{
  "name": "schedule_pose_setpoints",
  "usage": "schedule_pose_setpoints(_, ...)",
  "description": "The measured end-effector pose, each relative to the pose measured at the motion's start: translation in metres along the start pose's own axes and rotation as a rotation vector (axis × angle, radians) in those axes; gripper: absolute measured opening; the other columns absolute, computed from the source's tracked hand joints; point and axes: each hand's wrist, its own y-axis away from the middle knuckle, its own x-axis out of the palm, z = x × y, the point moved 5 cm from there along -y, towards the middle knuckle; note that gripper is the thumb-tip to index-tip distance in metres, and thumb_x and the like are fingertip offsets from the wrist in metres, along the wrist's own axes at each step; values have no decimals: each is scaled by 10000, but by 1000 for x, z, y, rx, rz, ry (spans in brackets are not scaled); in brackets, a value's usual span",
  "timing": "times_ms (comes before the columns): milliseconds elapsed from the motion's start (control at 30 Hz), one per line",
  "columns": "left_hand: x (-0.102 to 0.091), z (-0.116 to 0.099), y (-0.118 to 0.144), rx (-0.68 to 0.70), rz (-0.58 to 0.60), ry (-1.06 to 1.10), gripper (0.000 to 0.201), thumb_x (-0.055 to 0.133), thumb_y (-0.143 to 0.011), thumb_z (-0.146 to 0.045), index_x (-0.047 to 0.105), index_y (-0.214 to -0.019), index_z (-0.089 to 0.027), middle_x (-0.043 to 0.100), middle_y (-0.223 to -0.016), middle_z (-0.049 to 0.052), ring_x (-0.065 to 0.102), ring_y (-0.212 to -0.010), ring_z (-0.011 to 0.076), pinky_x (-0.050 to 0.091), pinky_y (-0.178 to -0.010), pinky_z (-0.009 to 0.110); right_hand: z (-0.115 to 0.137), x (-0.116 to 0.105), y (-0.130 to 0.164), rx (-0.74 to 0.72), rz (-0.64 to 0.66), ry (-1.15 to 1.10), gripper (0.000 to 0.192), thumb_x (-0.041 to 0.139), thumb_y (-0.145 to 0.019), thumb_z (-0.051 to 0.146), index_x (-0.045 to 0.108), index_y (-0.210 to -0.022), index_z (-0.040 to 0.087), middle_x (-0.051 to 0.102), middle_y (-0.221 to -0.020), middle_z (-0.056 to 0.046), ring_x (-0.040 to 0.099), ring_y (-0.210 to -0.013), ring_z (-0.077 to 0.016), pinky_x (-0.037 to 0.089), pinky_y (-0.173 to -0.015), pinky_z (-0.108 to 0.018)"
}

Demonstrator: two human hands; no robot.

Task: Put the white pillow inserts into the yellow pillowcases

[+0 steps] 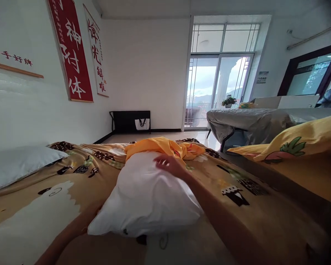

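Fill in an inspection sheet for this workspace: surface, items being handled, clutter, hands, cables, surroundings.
Surface: patterned tan blanket, somewhat rumpled.
Items being handled: white pillow lying on the blanket; orange cloth bunched at its far end.
Clutter: another white cushion at the left; yellow printed fabric item at the right.
Hands: right hand over the pillow, fingers curled, contact unclear; left hand at the pillow's left edge, partly hidden, grip unclear.
Cables: nothing seen near the hands.
Surroundings: red hanging scroll on the left wall; glass doors ahead; plastic-covered table at the right with a potted plant.
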Motion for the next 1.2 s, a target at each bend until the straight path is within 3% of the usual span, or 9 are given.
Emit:
schedule_pose_setpoints(167,-23,16,10,-137,-157,138,364,428,-823,-433,713,-914,-225,725,-1000,49,654,-934,227,529,-792,293,-65,-26,-29,391,-383,228,420,573,-761,251,575,-1171,158,640,-1077,-112,585,-951,-210,443,-824,-368)
schedule_pose_setpoints(300,-26,-3,19,12,-246,129,308,433,-854,-396,705,-837,-251,719,-943,35,660,-890,195,532,-772,264,-62,-29,-43,429,-471,304,190,484,-813,194,648,-898,148,669,-871,-100,610,-866,-208,429,-794,-335)
schedule_pose_setpoints(467,-41,-57,1,203,-544,-106,267,445,-881,-309,624,-1072,-259,679,-1093,47,628,-1026,191,510,-881,286,41,-21,-62,192,-531,292,291,347,-912,202,632,-902,143,673,-939,-90,582,-902,-171,405,-810,-275)
schedule_pose_setpoints(567,-53,-90,-27,273,-799,-335,538,494,-849,-262,369,-1363,-164,516,-1343,157,472,-1253,277,398,-1027,436,124,17,-59,-130,-308,221,214,435,-871,194,643,-821,176,686,-842,-17,577,-756,-119,411,-697,-209)
schedule_pose_setpoints(667,-53,-92,-52,317,-795,-384,423,427,-868,-175,441,-1290,-159,616,-1209,140,568,-1106,256,419,-960,421,161,40,-34,-364,-40,131,178,477,-844,160,655,-843,176,695,-838,10,585,-720,-100,427,-670,-191)
schedule_pose_setpoints(767,-45,-62,-56,280,-611,-316,247,423,-884,-203,620,-1030,-181,708,-870,66,628,-785,197,476,-716,296,133,26,-5,-469,97,44,365,572,-823,232,584,-1187,216,627,-1213,-23,558,-1090,-145,411,-930,-259)
schedule_pose_setpoints(867,-39,-33,-43,257,-542,-249,236,451,-898,-277,666,-915,-181,688,-762,43,609,-708,173,453,-628,251,58,6,11,-271,-13,204,770,659,-736,296,335,-1430,214,398,-1460,-96,339,-1331,-243,264,-1082,-426)
schedule_pose_setpoints(933,-40,-32,-35,288,-606,-253,251,456,-910,-301,655,-817,-180,645,-691,27,569,-659,163,426,-614,252,10,5,16,-92,-99,325,758,663,-724,342,375,-1409,194,430,-1431,-112,365,-1301,-271,253,-1067,-442)
schedule_pose_setpoints(1200,-70,-122,-45,560,-901,-267,96,543,-880,-197,607,-814,-167,633,-865,45,547,-854,158,398,-811,280,-34,0,-2,270,-442,768,348,492,-871,403,629,-1076,157,667,-1052,-134,549,-1029,-280,310,-878,-405)
